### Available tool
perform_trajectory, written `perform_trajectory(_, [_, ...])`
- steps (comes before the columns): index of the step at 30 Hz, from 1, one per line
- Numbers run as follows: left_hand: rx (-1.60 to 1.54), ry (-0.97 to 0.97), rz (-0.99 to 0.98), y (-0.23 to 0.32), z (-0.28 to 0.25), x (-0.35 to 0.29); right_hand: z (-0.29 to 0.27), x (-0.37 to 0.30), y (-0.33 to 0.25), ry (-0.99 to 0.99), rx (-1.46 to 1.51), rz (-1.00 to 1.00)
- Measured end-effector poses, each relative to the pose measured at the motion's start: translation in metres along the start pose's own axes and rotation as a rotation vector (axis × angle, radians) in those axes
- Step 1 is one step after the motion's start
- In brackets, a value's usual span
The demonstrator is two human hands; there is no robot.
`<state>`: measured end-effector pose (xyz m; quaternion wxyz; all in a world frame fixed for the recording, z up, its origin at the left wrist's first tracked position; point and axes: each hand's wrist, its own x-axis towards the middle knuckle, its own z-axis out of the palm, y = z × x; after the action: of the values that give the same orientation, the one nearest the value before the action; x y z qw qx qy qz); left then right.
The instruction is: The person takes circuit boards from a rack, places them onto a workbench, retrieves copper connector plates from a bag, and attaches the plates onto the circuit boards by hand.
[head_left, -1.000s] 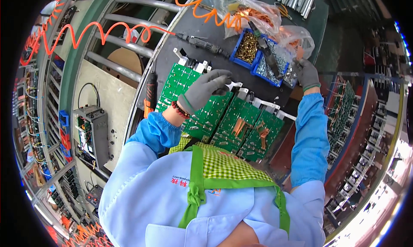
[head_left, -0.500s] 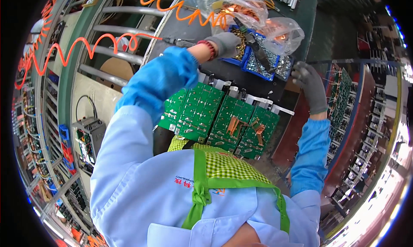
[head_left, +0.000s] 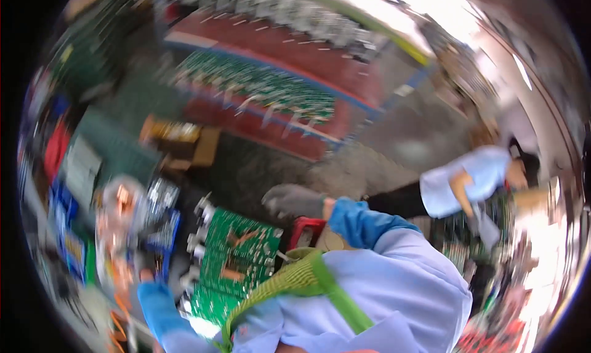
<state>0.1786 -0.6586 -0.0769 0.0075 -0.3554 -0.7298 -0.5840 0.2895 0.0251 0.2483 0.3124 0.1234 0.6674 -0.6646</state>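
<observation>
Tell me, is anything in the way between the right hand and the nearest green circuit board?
Nothing visible blocks it: between the right hand and the nearest green circuit board, only dark floor shows. A red object sits to the board's right, off that path. Blur could hide small things.

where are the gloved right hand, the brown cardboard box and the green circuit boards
Gloved right hand (head_left: 294,201): head view, middle of the glove
Brown cardboard box (head_left: 205,148): head view, a bare brown side
Green circuit boards (head_left: 253,251): head view, the upper board's face
</observation>
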Motion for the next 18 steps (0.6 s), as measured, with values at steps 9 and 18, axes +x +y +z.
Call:
perform_trajectory(9, [1.012, 0.020, -1.103, 0.066, 0.094, 0.183, 0.024, -0.051, 0.082, 0.041, -0.121, 0.012])
perform_trajectory(18, [1.202, -0.296, -0.890, 0.029, 0.139, 0.243, 0.012, -0.073, 0.100, 0.147, -0.110, -0.049])
